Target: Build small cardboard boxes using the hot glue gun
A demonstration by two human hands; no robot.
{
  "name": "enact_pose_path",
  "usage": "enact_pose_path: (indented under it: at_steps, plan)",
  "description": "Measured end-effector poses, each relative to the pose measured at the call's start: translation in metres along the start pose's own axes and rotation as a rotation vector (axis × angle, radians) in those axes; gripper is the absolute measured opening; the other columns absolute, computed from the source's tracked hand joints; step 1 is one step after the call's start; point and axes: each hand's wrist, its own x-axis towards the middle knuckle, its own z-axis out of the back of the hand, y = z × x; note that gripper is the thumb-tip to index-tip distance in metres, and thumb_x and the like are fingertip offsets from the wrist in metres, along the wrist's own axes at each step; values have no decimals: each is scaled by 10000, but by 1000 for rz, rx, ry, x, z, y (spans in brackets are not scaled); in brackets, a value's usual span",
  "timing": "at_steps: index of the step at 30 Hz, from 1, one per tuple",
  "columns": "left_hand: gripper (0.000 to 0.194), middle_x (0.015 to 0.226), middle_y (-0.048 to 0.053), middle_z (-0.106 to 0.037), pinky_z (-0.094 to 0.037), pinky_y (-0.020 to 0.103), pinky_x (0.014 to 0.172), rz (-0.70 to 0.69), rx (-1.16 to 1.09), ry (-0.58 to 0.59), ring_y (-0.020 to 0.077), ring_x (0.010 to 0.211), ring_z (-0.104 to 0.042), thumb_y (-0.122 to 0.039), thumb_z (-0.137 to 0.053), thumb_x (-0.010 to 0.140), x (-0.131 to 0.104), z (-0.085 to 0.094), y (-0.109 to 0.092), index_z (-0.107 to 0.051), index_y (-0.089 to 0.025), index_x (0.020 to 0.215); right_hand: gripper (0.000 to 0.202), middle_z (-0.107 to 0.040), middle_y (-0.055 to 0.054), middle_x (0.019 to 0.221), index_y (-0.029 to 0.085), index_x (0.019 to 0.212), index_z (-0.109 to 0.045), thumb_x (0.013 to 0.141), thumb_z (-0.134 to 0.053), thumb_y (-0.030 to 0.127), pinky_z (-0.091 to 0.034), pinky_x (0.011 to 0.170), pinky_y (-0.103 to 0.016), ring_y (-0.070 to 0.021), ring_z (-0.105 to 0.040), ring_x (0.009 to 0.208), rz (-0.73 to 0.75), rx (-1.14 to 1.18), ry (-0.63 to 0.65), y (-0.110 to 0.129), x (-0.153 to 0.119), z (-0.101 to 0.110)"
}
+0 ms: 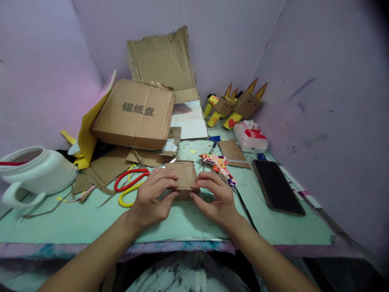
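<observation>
A small folded cardboard box (184,172) sits on the pale green table near its front middle. My left hand (156,194) pinches the box at its left side, thumb low and fingers on top. On the right side my right hand (214,194) grips it the same way, thumb against the front edge. Scissors with red and yellow handles (129,181) lie just left of my left hand, their blades partly hidden behind the box. A glue gun wrapped in patterned covering (219,165) rests beyond my right hand, its black cord running toward the front.
Left stands a white pot (45,172) beside cardboard scraps (109,164). Behind are a large cardboard box (136,115) and an upright cardboard sheet (165,61). At right are a phone (278,186), a tissue pack (251,137) and horned cardboard figures (244,104).
</observation>
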Motion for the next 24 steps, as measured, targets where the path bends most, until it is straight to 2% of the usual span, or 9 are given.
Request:
enact_pose_path:
  at_steps: [9, 13, 16, 18, 20, 21, 24]
  plan:
    - [174, 876, 74, -680, -502, 380, 814, -57, 12, 9, 200, 837, -650, -39, -601, 740, 2, 0, 0, -576, -191, 822, 151, -635, -50, 852, 213, 802, -647, 697, -667, 107, -526, 705, -310, -181, -631, 771, -2, -27, -2, 2, 1, 0]
    - [74, 861, 79, -665, -493, 365, 781, -10, -31, 37, 201, 824, -628, -106, -591, 783, 6, 2, -3, -586, -179, 792, 150, -637, -55, 851, 211, 795, -649, 691, -664, 105, -526, 697, -311, -184, -632, 769, 2, -33, -8, 3, 2, 0]
    - [135, 780, 60, -627, -477, 322, 719, 75, -10, 9, 179, 772, -588, -96, -539, 813, 11, 0, -5, -574, -174, 709, 153, -634, -60, 841, 193, 794, -647, 687, -669, 86, -520, 706, -299, -177, -627, 768, 17, -21, -7, 4, 3, 1]
    - [135, 782, 52, -594, -470, 324, 733, 168, 31, -35, 184, 792, -570, -111, -553, 797, 13, -4, -4, -552, -178, 681, 157, -630, -56, 839, 192, 797, -644, 688, -668, 83, -518, 710, -295, -174, -623, 774, 12, -15, -3, 4, 3, 1]
    - [42, 893, 68, -589, -470, 348, 796, 329, -17, -77, 208, 886, -572, -161, -596, 761, 13, -8, 0, -558, -178, 756, 155, -625, -49, 838, 201, 799, -643, 694, -664, 89, -520, 704, -296, -173, -621, 773, 1, -15, 2, 4, 3, 1]
    - [114, 969, 81, -587, -471, 358, 823, 445, -100, -95, 221, 942, -575, -193, -616, 743, 12, -10, 3, -564, -177, 842, 154, -622, -47, 838, 206, 799, -642, 696, -662, 93, -522, 698, -298, -174, -621, 770, -2, -15, 3, 3, 3, 1]
    - [509, 1170, 115, -565, -475, 361, 858, 818, -501, -83, 256, 1061, -573, -279, -685, 672, 13, -13, 12, -503, -167, 1134, 152, -622, -49, 846, 213, 799, -639, 697, -657, 102, -525, 693, -307, -181, -623, 771, -2, -20, 4, 2, 2, 0]
